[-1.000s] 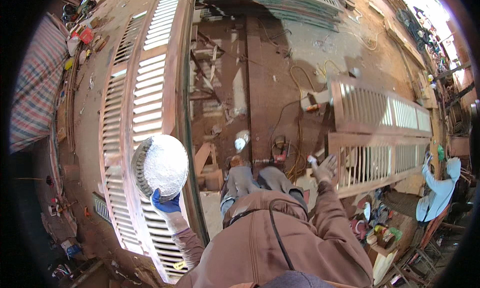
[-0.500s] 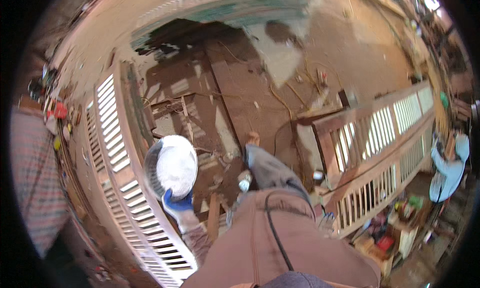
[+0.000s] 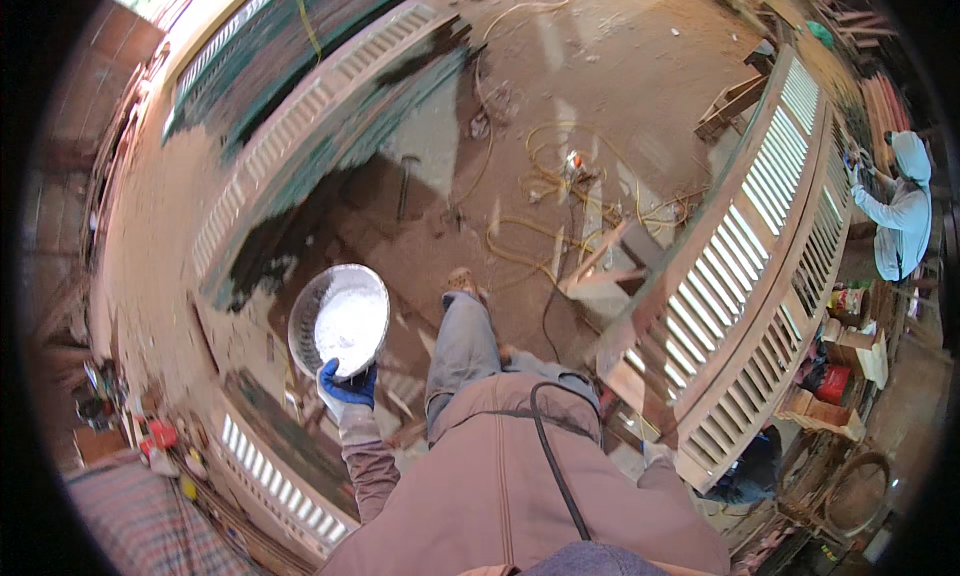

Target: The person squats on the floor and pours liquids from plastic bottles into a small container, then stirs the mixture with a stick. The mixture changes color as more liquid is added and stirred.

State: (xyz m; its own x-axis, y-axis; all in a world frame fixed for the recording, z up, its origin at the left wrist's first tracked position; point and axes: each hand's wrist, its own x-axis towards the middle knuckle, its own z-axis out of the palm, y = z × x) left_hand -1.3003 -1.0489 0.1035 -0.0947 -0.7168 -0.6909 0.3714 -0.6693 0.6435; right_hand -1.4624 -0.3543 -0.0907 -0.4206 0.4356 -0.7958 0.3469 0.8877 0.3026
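Gripping a silvery bowl (image 3: pixel 307 319) by its near rim in the gloved left hand (image 3: pixel 347 384), out ahead of it. Cannot tell the grip of the right hand (image 3: pixel 655 453), partly hidden beside slatted panels (image 3: pixel 735 251). Judging work unfinished from plentiful white material (image 3: pixel 350 326) left in the bowl; cannot tell finished slats from unfinished. Facing a green-sided stack (image 3: pixel 325 154) beyond the left hand, and, ahead between both hands, a yellow cord (image 3: pixel 520 222) likely to snag feet.
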